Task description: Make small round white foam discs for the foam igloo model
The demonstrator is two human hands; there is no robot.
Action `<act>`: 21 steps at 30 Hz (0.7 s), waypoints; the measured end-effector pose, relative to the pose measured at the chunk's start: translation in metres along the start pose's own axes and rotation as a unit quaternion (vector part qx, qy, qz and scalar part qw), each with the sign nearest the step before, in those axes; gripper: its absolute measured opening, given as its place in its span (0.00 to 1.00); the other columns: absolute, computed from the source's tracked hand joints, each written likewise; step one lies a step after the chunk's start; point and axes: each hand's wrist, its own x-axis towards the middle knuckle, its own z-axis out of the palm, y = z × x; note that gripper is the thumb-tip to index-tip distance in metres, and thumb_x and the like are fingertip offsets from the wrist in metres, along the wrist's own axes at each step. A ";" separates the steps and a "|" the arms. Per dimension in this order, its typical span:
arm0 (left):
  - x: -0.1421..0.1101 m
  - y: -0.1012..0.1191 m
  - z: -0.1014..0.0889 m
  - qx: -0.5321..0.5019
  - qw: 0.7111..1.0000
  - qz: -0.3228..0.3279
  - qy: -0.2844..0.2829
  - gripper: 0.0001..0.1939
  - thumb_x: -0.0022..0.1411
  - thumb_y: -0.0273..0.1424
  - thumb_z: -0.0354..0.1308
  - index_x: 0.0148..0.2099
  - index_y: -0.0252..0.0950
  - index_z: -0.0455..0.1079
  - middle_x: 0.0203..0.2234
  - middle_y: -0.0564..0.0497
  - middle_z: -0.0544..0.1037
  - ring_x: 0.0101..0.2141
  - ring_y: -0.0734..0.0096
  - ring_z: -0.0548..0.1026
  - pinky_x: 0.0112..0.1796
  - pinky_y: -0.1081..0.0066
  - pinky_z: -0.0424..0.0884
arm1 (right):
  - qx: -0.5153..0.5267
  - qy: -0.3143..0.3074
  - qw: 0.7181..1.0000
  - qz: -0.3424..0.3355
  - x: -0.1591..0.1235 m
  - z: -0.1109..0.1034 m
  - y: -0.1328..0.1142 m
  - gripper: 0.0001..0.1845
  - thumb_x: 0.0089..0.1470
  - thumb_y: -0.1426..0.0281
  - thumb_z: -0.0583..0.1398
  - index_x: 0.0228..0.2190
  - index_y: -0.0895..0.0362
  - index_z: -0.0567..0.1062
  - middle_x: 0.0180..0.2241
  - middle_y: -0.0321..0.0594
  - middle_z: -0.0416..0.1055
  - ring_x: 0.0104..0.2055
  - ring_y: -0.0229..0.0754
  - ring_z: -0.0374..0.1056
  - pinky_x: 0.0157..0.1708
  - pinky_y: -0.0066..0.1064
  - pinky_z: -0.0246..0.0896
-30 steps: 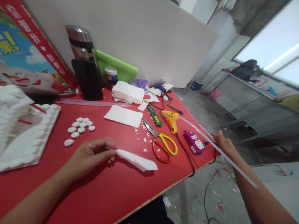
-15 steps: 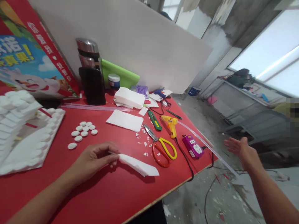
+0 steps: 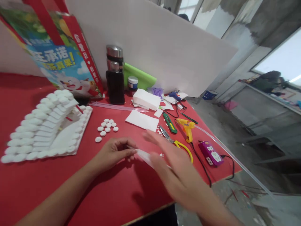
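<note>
My left hand [image 3: 117, 153] pinches one end of a folded piece of white paper [image 3: 144, 157] above the red table. My right hand [image 3: 174, 169], blurred by motion, is over the paper's other end, thumb and fingers apart. It hides much of the paper; whether it touches it I cannot tell. Beyond the hands lies a flat white sheet [image 3: 142, 120]. Several white round discs [image 3: 108, 125] are grouped left of it. Scissors [image 3: 183, 147] with a yellow handle loop showing lie partly behind my right hand.
A white stepped model [image 3: 54, 125] edged with discs stands at left. A green cutter [image 3: 169, 123], a yellow glue gun [image 3: 187, 127] with a long clear stick, and a purple power socket [image 3: 211, 153] lie at right. A phone [image 3: 115, 88] leans against a flask [image 3: 114, 56].
My right hand has swung in from beyond the table's right edge to the paper, now covering part of the scissors. My left hand keeps its pinch. The view has turned left.
</note>
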 end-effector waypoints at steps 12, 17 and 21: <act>0.000 0.010 -0.015 0.092 0.991 0.073 0.068 0.10 0.61 0.35 0.68 0.35 0.33 0.78 0.27 0.48 0.78 0.27 0.69 0.75 0.30 0.70 0.72 | 0.167 -0.074 0.980 0.081 0.091 0.035 0.046 0.25 0.59 0.45 0.64 0.39 0.56 0.78 0.36 0.40 0.75 0.37 0.41 0.68 0.39 0.34 0.60; 0.002 0.009 -0.015 0.155 0.980 0.087 0.091 0.10 0.63 0.36 0.67 0.36 0.33 0.78 0.29 0.48 0.78 0.29 0.69 0.76 0.31 0.70 0.73 | 0.156 -0.072 0.978 0.115 0.093 0.019 0.041 0.16 0.54 0.57 0.71 0.32 0.57 0.78 0.30 0.35 0.75 0.31 0.36 0.64 0.33 0.30 0.55; 0.002 0.006 -0.019 0.180 0.975 0.100 0.084 0.09 0.65 0.36 0.66 0.39 0.34 0.77 0.33 0.47 0.79 0.31 0.67 0.78 0.34 0.67 0.74 | 0.151 -0.073 0.979 0.119 0.098 0.017 0.050 0.13 0.56 0.60 0.69 0.30 0.57 0.78 0.26 0.35 0.75 0.26 0.34 0.60 0.29 0.29 0.53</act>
